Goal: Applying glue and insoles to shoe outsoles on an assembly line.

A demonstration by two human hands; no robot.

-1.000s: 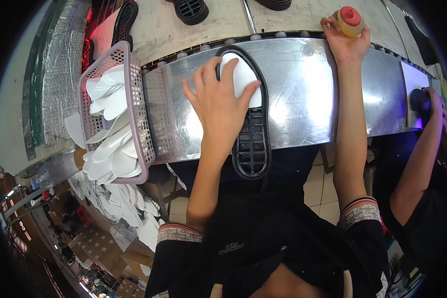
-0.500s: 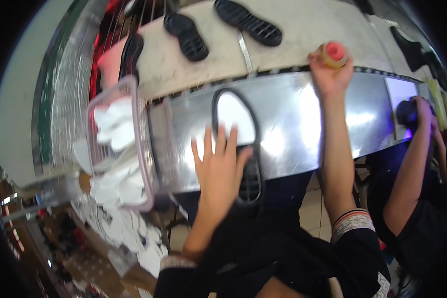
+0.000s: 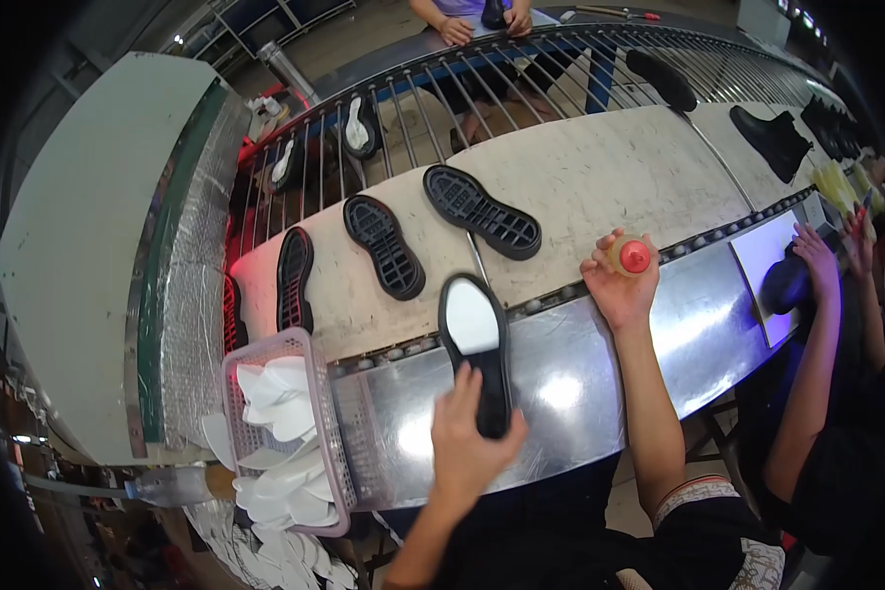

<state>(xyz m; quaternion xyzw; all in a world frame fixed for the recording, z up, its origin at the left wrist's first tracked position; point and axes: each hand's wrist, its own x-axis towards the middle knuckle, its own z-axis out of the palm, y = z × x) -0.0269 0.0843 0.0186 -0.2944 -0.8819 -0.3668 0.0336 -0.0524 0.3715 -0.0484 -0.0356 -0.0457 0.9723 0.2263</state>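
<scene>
My left hand (image 3: 470, 444), slightly blurred, is at the heel end of a black shoe sole (image 3: 506, 398), fingers over its left side and thumb along its right. A white pad (image 3: 470, 317) covers the sole's front part. The sole's toe reaches over the metal tabletop's far edge onto the pale belt. Farther right, my right hand (image 3: 619, 290) is wrapped round a small yellowish bottle with a red cap (image 3: 635, 257), held above the belt's near edge.
A pink plastic basket (image 3: 326, 423) of white pads stands at the left on the metal tabletop (image 3: 551, 418). Several black soles (image 3: 383, 246) lie on the pale belt (image 3: 600, 162). At right, a co-worker's hands (image 3: 821, 261) handle a dark shoe; another person's hands (image 3: 454, 30) are across the rollers.
The padded sole has gone away from me, from the metal tabletop toward the belt, with my left hand now at its heel. My right hand still holds the bottle. The view has shifted.
</scene>
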